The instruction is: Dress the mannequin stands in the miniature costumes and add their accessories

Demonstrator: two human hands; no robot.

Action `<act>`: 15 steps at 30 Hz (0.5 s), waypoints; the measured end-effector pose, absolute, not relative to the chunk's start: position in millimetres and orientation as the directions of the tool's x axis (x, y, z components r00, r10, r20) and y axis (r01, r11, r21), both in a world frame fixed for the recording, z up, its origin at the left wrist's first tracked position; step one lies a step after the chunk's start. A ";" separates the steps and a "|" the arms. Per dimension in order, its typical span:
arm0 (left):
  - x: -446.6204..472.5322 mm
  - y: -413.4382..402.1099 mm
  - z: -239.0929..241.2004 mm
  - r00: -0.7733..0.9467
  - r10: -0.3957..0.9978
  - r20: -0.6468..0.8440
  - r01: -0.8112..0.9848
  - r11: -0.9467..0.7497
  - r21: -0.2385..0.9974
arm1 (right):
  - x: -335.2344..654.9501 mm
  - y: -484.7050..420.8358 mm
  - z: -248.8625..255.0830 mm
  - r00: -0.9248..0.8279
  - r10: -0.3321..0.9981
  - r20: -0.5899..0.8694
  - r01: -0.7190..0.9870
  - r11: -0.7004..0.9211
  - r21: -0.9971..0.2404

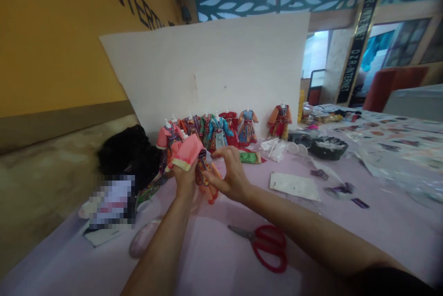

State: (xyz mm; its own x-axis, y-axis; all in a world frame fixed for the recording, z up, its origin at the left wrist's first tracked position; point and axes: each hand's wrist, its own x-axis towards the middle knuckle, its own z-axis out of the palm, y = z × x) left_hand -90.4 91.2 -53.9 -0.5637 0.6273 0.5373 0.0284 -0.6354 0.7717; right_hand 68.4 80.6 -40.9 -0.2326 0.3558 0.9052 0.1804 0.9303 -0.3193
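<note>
My left hand (pixel 184 179) grips a small doll (pixel 205 177) from the left, a pink sleeve of its costume (pixel 187 152) draped over my fingers. My right hand (pixel 230 171) holds the same doll from the right, thumb and fingers pinched on its colourful dress. The doll's orange legs hang down between both hands. Behind them, a row of several small costumed doll busts (pixel 214 130) stands on the pink table (pixel 214 259) in front of a white board (pixel 214 69).
Red-handled scissors (pixel 266 242) lie near my right forearm. A white paper sheet (pixel 294 186), a dark bowl (pixel 328 147), plastic bags and scraps lie to the right. A black bag (pixel 126 153) sits at the left, beside a pixelated patch.
</note>
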 end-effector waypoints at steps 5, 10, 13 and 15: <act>-94.8 102.8 -57.4 -0.610 0.555 0.566 0.064 -0.677 0.733 | 61.0 107.8 -55.7 -0.220 0.424 0.879 0.357 0.873 -0.332; -97.2 105.9 -60.6 -0.596 0.526 0.606 0.108 -0.696 0.710 | 51.4 112.8 -55.5 -0.193 0.422 0.886 0.462 0.835 -0.298; -95.4 104.9 -60.0 -0.598 0.532 0.599 0.084 -0.702 0.707 | 54.6 116.2 -49.2 -0.165 0.398 0.902 0.412 0.859 -0.304; -94.9 104.8 -59.9 -0.606 0.529 0.594 0.072 -0.708 0.703 | 58.9 119.0 -45.1 -0.145 0.396 0.907 0.350 0.878 -0.327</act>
State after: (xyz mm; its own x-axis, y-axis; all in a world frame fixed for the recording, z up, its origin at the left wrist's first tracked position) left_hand -94.9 104.8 -59.9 -0.6058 0.5288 0.5945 0.0722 -0.7075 0.7030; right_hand 58.9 119.0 -45.1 -0.1450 0.3957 0.9068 0.3501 0.8778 -0.3271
